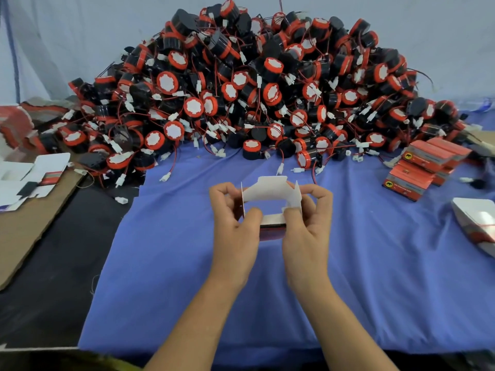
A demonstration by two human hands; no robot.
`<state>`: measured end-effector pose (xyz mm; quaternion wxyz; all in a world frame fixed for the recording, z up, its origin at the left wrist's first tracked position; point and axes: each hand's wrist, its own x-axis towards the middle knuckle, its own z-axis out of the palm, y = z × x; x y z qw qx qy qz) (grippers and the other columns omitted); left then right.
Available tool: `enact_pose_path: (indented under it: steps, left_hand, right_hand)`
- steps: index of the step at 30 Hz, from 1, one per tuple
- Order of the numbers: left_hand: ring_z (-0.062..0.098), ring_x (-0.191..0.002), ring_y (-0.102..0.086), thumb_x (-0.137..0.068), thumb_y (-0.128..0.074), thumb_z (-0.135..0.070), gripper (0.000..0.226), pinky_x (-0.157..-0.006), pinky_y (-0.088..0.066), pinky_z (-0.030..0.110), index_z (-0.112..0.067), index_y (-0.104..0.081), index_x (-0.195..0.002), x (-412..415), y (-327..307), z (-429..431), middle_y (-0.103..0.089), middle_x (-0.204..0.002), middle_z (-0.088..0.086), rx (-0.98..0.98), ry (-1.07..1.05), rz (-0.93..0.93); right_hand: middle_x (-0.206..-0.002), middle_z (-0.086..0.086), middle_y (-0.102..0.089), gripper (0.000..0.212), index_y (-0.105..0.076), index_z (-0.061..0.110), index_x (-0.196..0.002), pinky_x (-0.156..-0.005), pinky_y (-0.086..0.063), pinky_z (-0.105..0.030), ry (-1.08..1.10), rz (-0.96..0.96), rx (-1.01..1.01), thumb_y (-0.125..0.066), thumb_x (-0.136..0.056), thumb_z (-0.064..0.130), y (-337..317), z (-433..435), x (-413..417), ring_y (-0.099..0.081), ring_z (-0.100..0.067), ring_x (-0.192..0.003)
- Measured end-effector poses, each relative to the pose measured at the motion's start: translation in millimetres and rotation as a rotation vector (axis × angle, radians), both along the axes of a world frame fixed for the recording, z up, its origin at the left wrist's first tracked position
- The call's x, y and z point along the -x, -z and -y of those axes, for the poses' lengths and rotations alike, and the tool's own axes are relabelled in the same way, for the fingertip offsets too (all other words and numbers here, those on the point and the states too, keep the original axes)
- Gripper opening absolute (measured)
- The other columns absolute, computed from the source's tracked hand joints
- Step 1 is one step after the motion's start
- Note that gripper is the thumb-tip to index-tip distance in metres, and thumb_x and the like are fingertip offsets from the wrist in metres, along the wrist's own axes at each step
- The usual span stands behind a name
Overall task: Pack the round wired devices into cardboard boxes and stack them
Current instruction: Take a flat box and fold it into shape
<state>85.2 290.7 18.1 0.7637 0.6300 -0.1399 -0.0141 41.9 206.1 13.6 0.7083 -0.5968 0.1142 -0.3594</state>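
Observation:
A small cardboard box [270, 192], white inside and red outside, is held open above the blue cloth [187, 263] at the centre. My left hand [235, 226] grips its left side with thumb on the near flap. My right hand [308, 223] grips its right side the same way. The top flap stands up at the far side. A large heap of round black-and-red wired devices [249, 89] with white connectors rises behind the box. Several closed red boxes [426, 164] are stacked at the right.
Flat unfolded box blanks [29, 178] lie on brown cardboard [32, 223] at the left. More blanks [479, 223] sit at the right edge. Loose devices [251, 149] and connectors lie at the heap's front edge, just beyond my hands.

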Motion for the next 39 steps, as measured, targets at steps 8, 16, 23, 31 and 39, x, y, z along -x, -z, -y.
enact_pose_path:
  steps: [8, 16, 23, 31, 39]
  left_hand:
    - [0.026, -0.092, -0.051, -0.082, -0.065, -0.052, 0.025, -0.082, -0.044, 0.052, -0.033, -0.052, -0.093, -3, -6, -10, -0.055, -0.101, 0.009, 0.106, 0.150, -0.085]
    - [0.022, -0.097, -0.059, -0.099, -0.055, -0.050, 0.022, -0.090, -0.049, 0.050, -0.028, -0.058, -0.096, 4, -3, -11, -0.069, -0.107, -0.003, 0.088, 0.179, -0.014]
    - [0.029, -0.107, -0.067, -0.106, -0.052, -0.008, 0.025, -0.090, -0.056, 0.061, -0.031, -0.063, -0.109, 8, 4, -11, -0.068, -0.114, 0.006, -0.020, 0.079, 0.054]
    - [0.029, -0.103, -0.066, -0.089, -0.057, -0.039, 0.025, -0.097, -0.051, 0.059, -0.027, -0.074, -0.101, 13, -4, -16, -0.074, -0.105, 0.005, 0.027, 0.141, -0.018]
    - [0.023, -0.099, -0.068, -0.081, -0.062, -0.031, 0.023, -0.082, -0.058, 0.036, -0.031, -0.075, -0.100, 15, -4, -21, -0.073, -0.102, 0.000, 0.015, 0.160, -0.020]
  right_hand:
    - [-0.111, 0.006, -0.072, 0.013, -0.065, 0.038, -0.078, -0.092, -0.043, -0.036, -0.071, 0.000, -0.185, -0.059, -0.090, 0.040, -7, 6, 7, -0.062, -0.012, -0.102]
    - [-0.107, 0.013, -0.071, 0.030, -0.065, 0.028, -0.111, -0.082, -0.051, -0.018, 0.012, -0.010, -0.078, -0.052, -0.103, 0.002, -4, -1, 13, -0.065, -0.004, -0.100]
    - [-0.114, -0.004, -0.070, 0.034, -0.071, 0.025, -0.107, -0.078, -0.052, -0.019, -0.008, -0.078, 0.037, -0.050, -0.102, -0.002, -7, -10, 19, -0.065, -0.013, -0.100]
    - [-0.090, 0.002, -0.067, 0.020, -0.070, 0.018, -0.092, -0.075, -0.049, -0.019, -0.077, -0.058, -0.019, -0.060, -0.093, 0.035, -16, -9, 23, -0.058, -0.012, -0.085]
    - [-0.105, 0.002, -0.072, 0.030, -0.072, 0.022, -0.102, -0.076, -0.056, -0.025, -0.114, -0.077, -0.044, -0.053, -0.082, 0.011, -8, -10, 26, -0.067, -0.012, -0.091]
